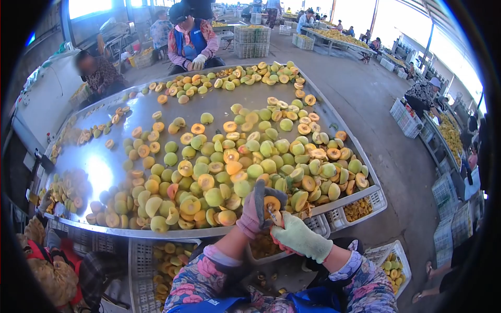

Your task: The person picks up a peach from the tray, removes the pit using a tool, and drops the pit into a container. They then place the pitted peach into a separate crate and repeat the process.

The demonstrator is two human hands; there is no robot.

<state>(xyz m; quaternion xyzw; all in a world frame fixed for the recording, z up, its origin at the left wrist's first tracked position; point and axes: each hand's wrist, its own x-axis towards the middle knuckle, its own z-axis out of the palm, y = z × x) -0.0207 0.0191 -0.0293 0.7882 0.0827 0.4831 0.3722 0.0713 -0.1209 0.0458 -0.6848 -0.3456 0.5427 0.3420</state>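
My left hand [252, 209], in a purple and grey glove, is closed around a peach half [271, 203] with its cut orange face turned up. My right hand [307, 241], in a pale green glove, grips a small pitting tool [273, 214], whose metal tip touches the cut face. Most of its handle is hidden by the fingers. Both hands are at the near edge of a metal table [99, 151]. Beyond them lies a heap of green-yellow peaches [255, 171], many of them halved with orange flesh showing.
Below the table edge stand a crate of peach pieces [141, 271], a crate of trimmings [360, 209] and another crate [399, 261] at right. A person in a blue vest [194, 39] sits across the table. Others sit at the left and at farther tables.
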